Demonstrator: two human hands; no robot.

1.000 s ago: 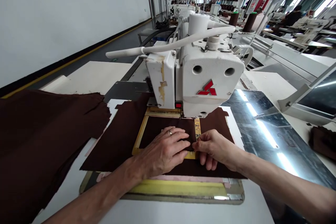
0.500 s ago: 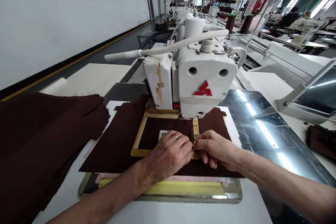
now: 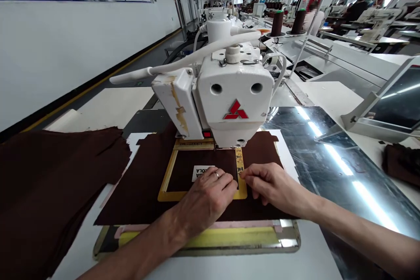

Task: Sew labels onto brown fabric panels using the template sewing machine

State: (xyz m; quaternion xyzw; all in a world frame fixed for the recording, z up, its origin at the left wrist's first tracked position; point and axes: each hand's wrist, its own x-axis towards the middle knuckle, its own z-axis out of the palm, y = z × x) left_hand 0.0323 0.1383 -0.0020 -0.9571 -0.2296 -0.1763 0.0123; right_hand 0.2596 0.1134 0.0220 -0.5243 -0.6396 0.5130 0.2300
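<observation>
Dark brown fabric (image 3: 131, 192) lies flat beneath a white sewing machine head (image 3: 234, 92). On it rests a yellow frame (image 3: 167, 194) around a rectangle of the fabric. Inside this frame, a white label (image 3: 200, 170) with black lettering, upside down to me, is partly covered by my left hand (image 3: 210, 194). The left fingers are bent and close together, resting over the frame's inside and lower edge; their tips are hidden. Beside the frame's right bar, my right hand (image 3: 267, 183) makes a pinch with thumb and forefinger. Anything between those fingertips is too small to make out.
More brown fabric (image 3: 49, 183) is piled on the left. Under the work lies a plate with a yellow strip (image 3: 243, 236). A shiny dark panel (image 3: 305, 153) and a tilted screen (image 3: 397, 100) stand at right. Thread cones (image 3: 277, 23) are behind the machine.
My hands have moved slightly apart, the right drawing off the left fingertips to the frame's right bar. More of the label shows. The camera view has shifted a little.
</observation>
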